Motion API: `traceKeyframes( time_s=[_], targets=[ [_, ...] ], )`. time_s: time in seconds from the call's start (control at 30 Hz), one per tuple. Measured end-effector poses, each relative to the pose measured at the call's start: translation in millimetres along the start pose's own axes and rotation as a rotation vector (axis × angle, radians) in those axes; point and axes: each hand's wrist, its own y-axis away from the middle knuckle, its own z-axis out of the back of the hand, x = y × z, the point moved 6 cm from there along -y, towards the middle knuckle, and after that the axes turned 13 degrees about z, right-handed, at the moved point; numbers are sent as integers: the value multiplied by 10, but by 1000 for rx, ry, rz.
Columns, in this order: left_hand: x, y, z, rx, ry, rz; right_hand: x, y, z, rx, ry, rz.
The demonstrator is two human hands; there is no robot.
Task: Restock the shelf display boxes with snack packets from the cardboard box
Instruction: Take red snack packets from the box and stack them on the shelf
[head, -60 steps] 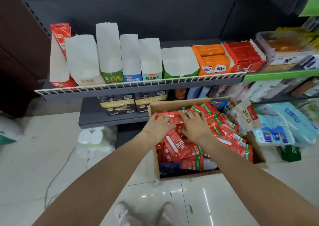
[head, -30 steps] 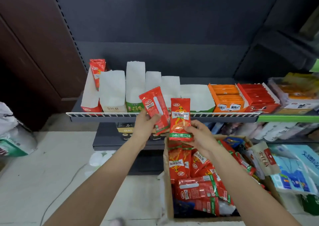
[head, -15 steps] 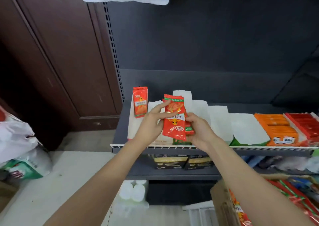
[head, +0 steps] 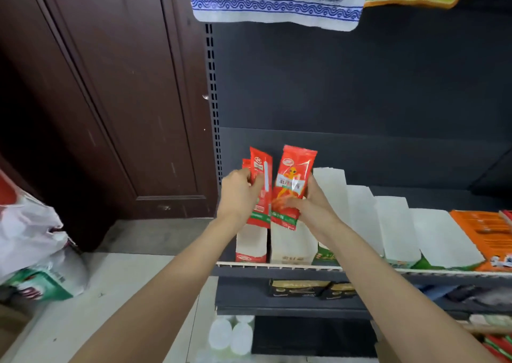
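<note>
My left hand (head: pixel 239 193) grips a red snack packet (head: pixel 263 188) upright, over the leftmost red-and-white display box (head: pixel 251 245) on the shelf. Right beside it, my right hand (head: pixel 307 200) holds a second red packet (head: pixel 292 185) with a cartoon figure, above the neighbouring white display box (head: pixel 292 245). The two packets almost touch. Another red packet top peeks out behind the left one. Only a corner of the cardboard box (head: pixel 383 346) with red packets shows at the bottom right.
Several more white display boxes (head: pixel 393 229) and an orange one (head: pixel 482 235) line the wire-fronted shelf (head: pixel 277 265). Dark boxes sit on the lower shelf (head: pixel 299 289). A white plastic bag (head: pixel 30 240) lies on the floor left, by a brown door (head: pixel 110 99). Bags hang overhead.
Both hands have carried the packets up and left from the cardboard box to the leftmost display boxes. The packets, overlapped a moment ago, are now spread side by side.
</note>
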Motion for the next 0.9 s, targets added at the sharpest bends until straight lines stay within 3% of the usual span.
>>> traceKeyframes(
  time_s=[0.2,0.3,0.4,0.47,0.53,0.7,0.9],
  targets=[
    [-225,-55,-222,290,136,-146,53,-394,-144,24,-286,-4],
    [-111,-262,-232,297,154,-226,-7,-635,-50,-43,-161,20],
    [15,-542,-206,270,199,-63,-10,-881,-61,-76,-126,30],
    [71,-660,-244,392,270,72,39,-1025,-124,-49,-158,41],
    [53,-726,-284,477,262,51,64,-1150,-197,-9,-123,59],
    [93,-928,-323,316,66,12,6,-1375,-295,86,-4,39],
    [421,-996,-567,370,-47,144,-15,-1613,-220,169,134,15]
  ],
)
